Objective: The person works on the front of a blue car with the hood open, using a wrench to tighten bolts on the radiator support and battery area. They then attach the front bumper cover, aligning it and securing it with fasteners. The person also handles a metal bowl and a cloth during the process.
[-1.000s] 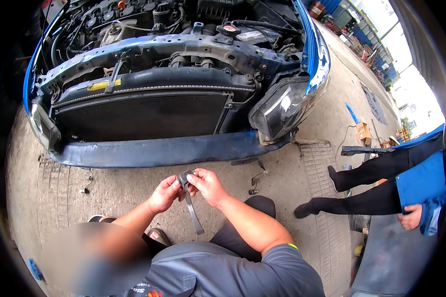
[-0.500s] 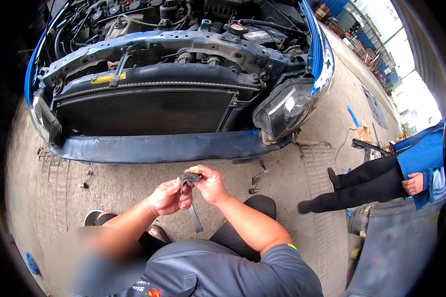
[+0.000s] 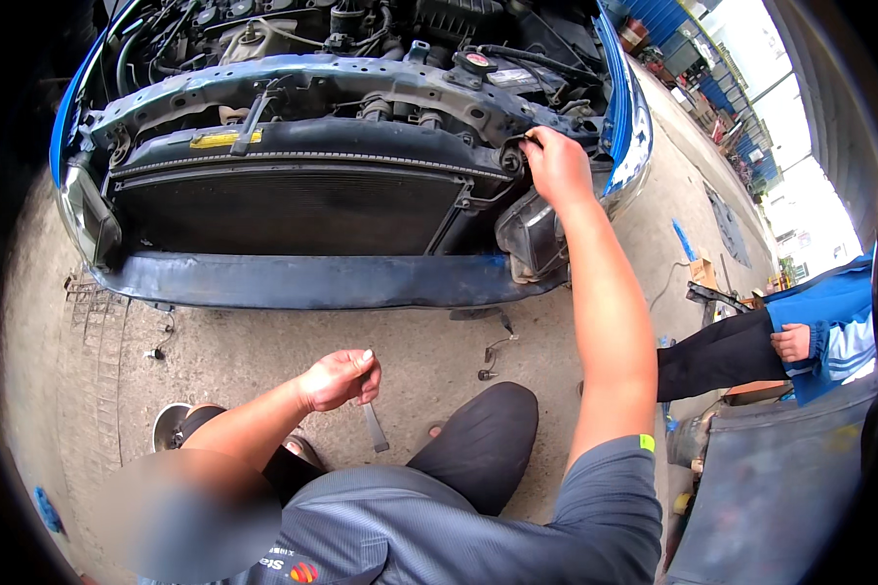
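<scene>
My left hand is closed on a grey flat strip that hangs below it, over the concrete floor. My right hand reaches up to the right end of the radiator, beside the upper crossmember of a blue car with its front bumper cover off. Its fingers are closed on a small dark piece, mostly hidden, near a bracket above the right headlight. The bare bumper beam runs across below the radiator.
A co-worker in a blue jacket stands at the right, near a dark panel. Loose wired connectors hang or lie below the beam. A cardboard box is farther right; stacked clutter lines the yard's far side.
My right hand has left my left hand and moved up and forward to the car with the dark piece. My left hand stays low, holding the strip.
</scene>
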